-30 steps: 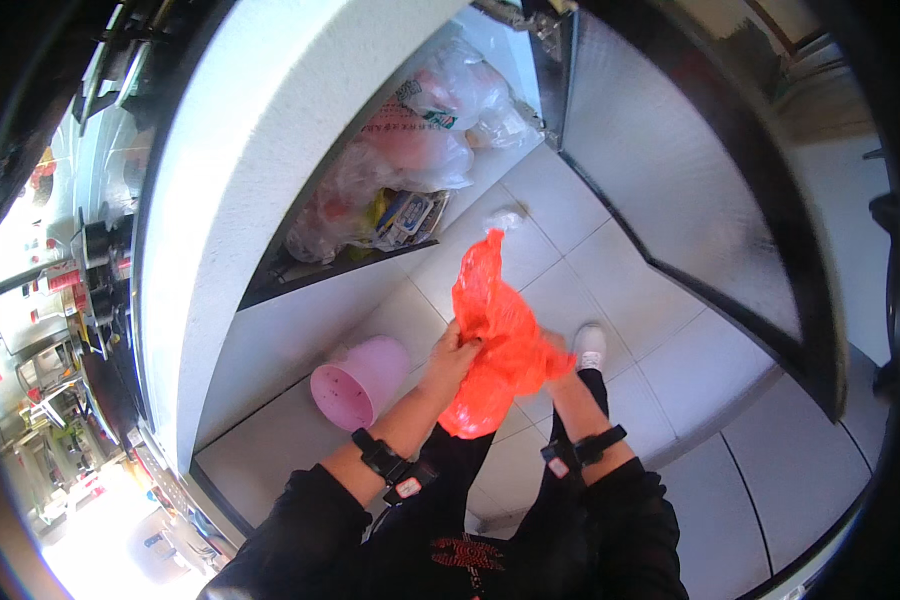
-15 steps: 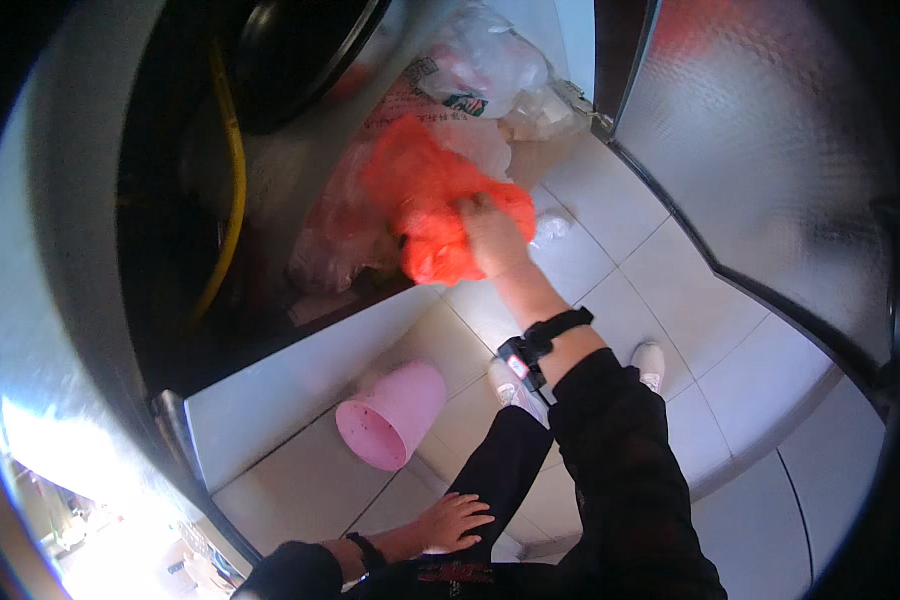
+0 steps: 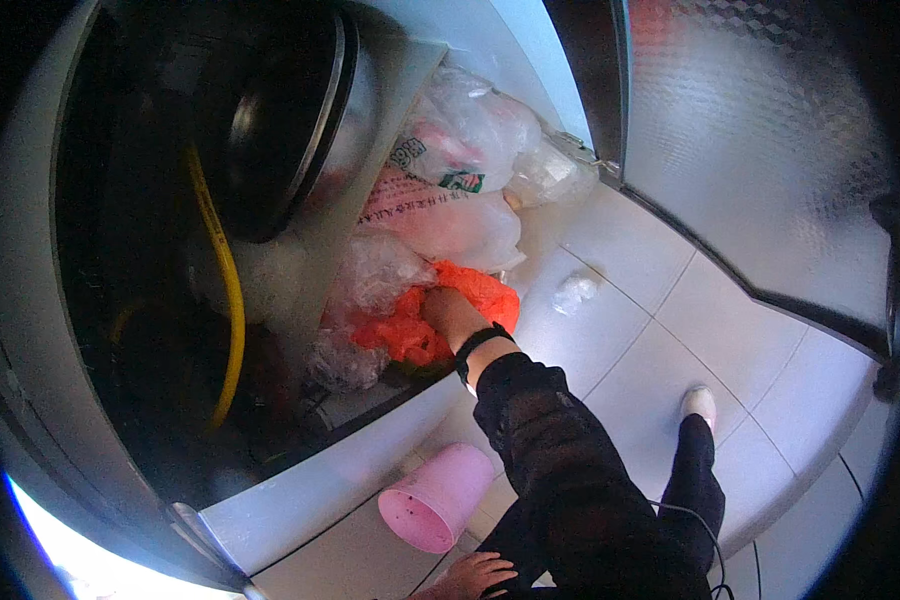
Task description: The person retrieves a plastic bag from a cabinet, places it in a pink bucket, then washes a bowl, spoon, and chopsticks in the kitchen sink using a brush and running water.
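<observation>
My right hand (image 3: 440,308) reaches into the open cabinet and sinks into a crumpled orange-red plastic bag (image 3: 400,332). Folds of the bag hide its fingers, which appear closed on the plastic. Around it lie a clear crinkled bag (image 3: 375,270) and a pale pink printed bag (image 3: 440,215). Farther back is a whitish see-through bag (image 3: 470,125) with something pinkish inside. My left hand (image 3: 477,574) rests on my dark-trousered leg at the lower edge, fingers spread, holding nothing.
A pink bin (image 3: 440,495) leans on its side before the cabinet's lower edge (image 3: 310,490). Inside, a yellow hose (image 3: 228,290) hangs beside a dark round basin (image 3: 290,130). The textured door (image 3: 750,150) stands open at right. A small clear plastic wad (image 3: 575,293) lies on the tiles.
My right hand has carried the orange-red bag down and nearer, onto the other bags at the cabinet's front edge. My view has shifted, and my left hand sits lower in it.
</observation>
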{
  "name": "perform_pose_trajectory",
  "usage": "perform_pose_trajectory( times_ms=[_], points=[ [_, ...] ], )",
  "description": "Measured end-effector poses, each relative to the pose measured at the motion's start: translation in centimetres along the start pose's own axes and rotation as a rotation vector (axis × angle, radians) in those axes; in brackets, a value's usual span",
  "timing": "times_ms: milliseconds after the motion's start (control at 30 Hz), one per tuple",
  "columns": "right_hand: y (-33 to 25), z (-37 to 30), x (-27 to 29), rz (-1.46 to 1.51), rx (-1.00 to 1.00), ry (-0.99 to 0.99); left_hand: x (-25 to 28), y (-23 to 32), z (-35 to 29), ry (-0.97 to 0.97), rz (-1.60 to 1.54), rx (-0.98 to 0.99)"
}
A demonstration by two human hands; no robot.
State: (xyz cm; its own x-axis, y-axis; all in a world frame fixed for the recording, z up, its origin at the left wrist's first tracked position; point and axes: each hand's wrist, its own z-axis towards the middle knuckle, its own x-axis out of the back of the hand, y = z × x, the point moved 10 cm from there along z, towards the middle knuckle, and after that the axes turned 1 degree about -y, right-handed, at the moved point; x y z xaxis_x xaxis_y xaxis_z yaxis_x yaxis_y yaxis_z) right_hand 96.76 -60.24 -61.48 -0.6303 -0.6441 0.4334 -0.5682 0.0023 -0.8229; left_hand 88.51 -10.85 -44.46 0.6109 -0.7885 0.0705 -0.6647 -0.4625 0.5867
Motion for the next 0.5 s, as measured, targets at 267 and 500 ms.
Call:
perform_pose_trajectory(
  times_ms=[267,500],
  points=[
    [-5.2,-5.6,3.9,-0.284,0.390,0.044,-0.3,5.8,-0.4,0.063,0.518,-0.314],
    [-5.0,-14.1,27.6,-0.345,0.239,1.004,-0.2,8.0,-0.1,0.095,0.469,-0.320]
  ],
)
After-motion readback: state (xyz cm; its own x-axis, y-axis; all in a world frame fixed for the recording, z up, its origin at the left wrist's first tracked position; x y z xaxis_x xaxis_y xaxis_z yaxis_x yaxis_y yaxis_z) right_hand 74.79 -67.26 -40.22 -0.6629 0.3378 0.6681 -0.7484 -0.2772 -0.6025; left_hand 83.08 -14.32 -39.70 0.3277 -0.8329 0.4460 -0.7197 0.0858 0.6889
